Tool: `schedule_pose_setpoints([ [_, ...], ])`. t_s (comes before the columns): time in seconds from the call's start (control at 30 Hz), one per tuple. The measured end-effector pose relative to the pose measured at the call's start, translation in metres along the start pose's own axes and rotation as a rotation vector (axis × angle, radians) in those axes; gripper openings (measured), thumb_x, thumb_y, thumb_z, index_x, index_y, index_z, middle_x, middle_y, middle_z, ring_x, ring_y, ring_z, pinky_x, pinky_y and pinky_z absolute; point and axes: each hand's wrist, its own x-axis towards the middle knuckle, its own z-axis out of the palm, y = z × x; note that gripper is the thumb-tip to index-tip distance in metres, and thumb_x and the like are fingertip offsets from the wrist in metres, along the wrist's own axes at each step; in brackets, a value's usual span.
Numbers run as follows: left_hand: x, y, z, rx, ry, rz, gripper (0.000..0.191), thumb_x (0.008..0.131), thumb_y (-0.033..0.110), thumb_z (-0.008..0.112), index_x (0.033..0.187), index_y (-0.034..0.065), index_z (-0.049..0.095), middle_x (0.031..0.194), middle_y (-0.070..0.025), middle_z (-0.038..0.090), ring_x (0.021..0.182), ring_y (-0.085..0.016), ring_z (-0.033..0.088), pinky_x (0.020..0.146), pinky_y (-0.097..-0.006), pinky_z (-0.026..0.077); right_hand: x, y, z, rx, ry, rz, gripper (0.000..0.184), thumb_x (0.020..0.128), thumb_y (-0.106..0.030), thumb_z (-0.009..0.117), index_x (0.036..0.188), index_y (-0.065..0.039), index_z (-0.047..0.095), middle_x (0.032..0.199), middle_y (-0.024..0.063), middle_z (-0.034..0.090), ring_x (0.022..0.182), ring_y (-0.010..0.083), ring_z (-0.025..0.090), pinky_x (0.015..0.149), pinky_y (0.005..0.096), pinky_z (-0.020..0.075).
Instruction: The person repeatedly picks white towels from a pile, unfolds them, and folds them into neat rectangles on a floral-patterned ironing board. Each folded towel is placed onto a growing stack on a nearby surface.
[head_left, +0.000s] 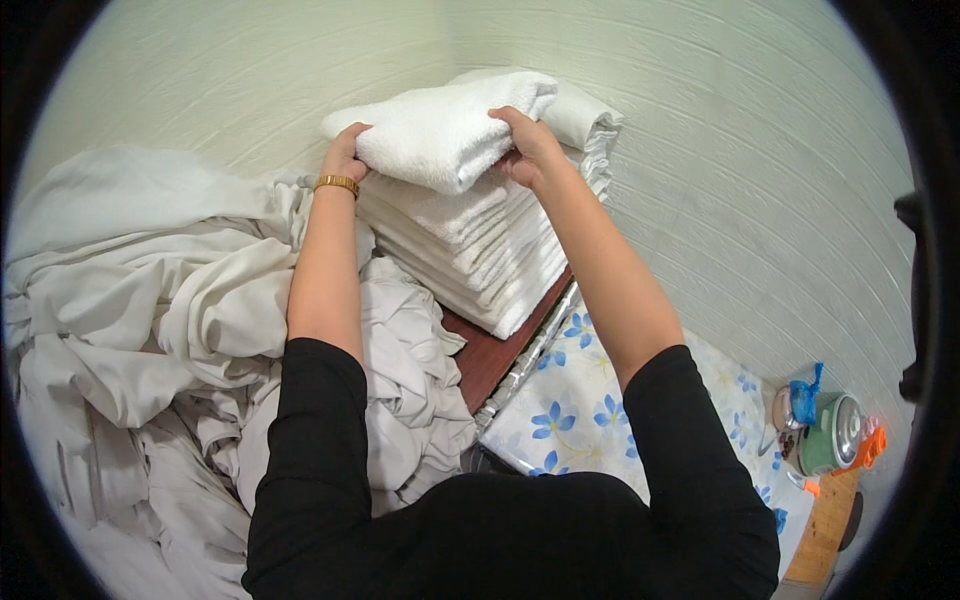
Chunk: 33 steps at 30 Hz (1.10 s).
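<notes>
Both of my arms reach forward to a folded white terry towel (442, 131). My left hand (347, 154), with a gold-coloured bracelet or watch band (337, 182) at the wrist, grips its left side. On the right side, my right hand (527, 148) holds it with the thumb on top and the fingers underneath. Directly below is a tall stack of folded white towels (480, 259), its layered edges facing me. That stack rests on a reddish-brown wooden surface (480, 360). Whether the held towel touches the stack cannot be told.
A large heap of crumpled white cloth (150, 337) lies at left. Behind the stack is more folded white fabric (581, 112), near the textured wall (712, 187). At right, a blue-flowered table cover (577, 405) carries a green container with a metallic lid (829, 435).
</notes>
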Motion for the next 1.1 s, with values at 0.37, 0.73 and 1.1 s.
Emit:
schedule_pose_setpoints([
  [0.37, -0.031, 0.006, 0.032, 0.685, 0.648, 0.441, 0.102, 0.064, 0.015, 0.071, 0.144, 0.0206, 0.008, 0.139, -0.027, 0.025, 0.127, -0.041, 0.026, 0.098, -0.0561, 0.033, -0.069, 0.004, -0.028, -0.329, 0.124, -0.064, 0.076, 0.087, -0.039, 0.049, 0.142, -0.01, 0.004, 0.123, 0.024, 0.042, 0.11, 0.0318, 0.05, 0.073, 0.0421, 0.0527],
  [0.73, 0.008, -0.06, 0.125, 1.91, -0.24, 0.195, 0.068, 0.082, 0.068, 0.022, 0.141, 0.0346, 0.025, 0.15, -0.003, 0.014, 0.138, -0.032, 0.005, 0.106, -0.0587, -0.002, -0.205, 0.034, -0.143, -0.44, -0.079, 0.117, 0.041, 0.085, -0.011, 0.051, 0.124, -0.005, 0.042, 0.09, 0.0125, 0.065, 0.069, 0.0149, 0.062, 0.062, 0.0249, 0.0482],
  [1.1, -0.012, -0.047, 0.126, 1.545, -0.28, 0.225, 0.076, 0.082, 0.066, 0.037, 0.14, 0.0182, 0.032, 0.14, -0.0163, 0.034, 0.126, -0.028, 0.038, 0.104, -0.0387, 0.028, -0.299, 0.04, -0.233, -0.512, 0.121, 0.207, 0.028, 0.085, -0.012, 0.053, 0.112, -0.004, 0.054, 0.092, 0.0093, 0.065, 0.075, 0.0138, 0.062, 0.067, 0.0235, 0.0488],
])
